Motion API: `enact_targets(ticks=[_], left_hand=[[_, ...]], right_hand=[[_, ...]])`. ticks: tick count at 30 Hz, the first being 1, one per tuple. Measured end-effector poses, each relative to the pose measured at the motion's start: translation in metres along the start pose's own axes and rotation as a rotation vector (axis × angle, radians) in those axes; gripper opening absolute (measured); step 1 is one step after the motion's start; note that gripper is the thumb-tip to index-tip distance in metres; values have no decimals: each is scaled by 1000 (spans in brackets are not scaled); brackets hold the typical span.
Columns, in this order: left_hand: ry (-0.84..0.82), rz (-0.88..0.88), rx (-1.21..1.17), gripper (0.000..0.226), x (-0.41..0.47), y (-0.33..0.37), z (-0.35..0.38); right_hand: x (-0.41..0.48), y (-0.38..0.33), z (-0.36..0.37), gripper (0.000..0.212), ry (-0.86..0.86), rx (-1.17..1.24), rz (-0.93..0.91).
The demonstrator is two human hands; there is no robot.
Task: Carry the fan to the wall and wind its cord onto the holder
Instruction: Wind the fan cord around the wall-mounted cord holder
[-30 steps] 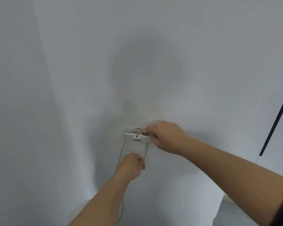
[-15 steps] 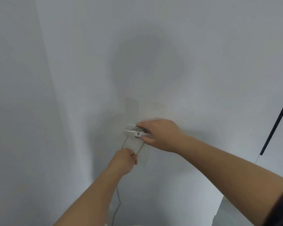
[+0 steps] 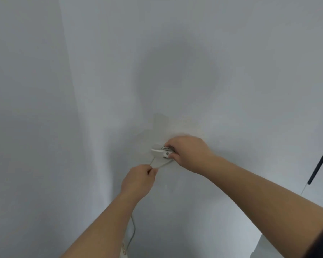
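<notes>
Nearest, the slack cord [image 3: 133, 229] hangs below the left forearm, and the left hand [image 3: 139, 178] pinches it between thumb and curled fingers; it should feed the cord taut. Farther, on the wall [image 3: 231, 90], the right hand [image 3: 189, 153] curls its fingers round the right end of the holder [image 3: 158, 152], where it should steady each loop. The fan is not clearly in view.

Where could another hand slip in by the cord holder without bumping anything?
Bare wall lies left of the holder and above the right hand. Farther right it is bare up to the black strip. Crowded: between the holder and the left hand, where the cord runs.
</notes>
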State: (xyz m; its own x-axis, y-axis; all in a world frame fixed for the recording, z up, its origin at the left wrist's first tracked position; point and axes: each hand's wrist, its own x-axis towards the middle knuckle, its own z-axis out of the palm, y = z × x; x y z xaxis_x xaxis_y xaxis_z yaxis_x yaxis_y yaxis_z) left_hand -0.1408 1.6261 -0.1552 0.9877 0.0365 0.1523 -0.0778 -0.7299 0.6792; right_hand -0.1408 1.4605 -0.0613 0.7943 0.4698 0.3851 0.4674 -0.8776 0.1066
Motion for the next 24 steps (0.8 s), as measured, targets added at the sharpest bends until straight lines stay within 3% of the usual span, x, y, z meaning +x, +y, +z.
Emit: enact_targets(ticks=[8, 12, 17, 24], left_hand=[[178, -52, -135, 31, 6, 0, -3], [163, -80, -187, 31, 12, 1, -2], [169, -91, -326, 51, 20, -1, -12], [212, -118, -596, 40, 30, 1, -10]], right_hand=[[-4, -1, 0, 24, -6, 70, 60], [-5, -1, 0, 25, -3, 91, 67], [-8, -2, 2, 25, 7, 135, 97], [-9, -3, 4, 23, 12, 171, 111]])
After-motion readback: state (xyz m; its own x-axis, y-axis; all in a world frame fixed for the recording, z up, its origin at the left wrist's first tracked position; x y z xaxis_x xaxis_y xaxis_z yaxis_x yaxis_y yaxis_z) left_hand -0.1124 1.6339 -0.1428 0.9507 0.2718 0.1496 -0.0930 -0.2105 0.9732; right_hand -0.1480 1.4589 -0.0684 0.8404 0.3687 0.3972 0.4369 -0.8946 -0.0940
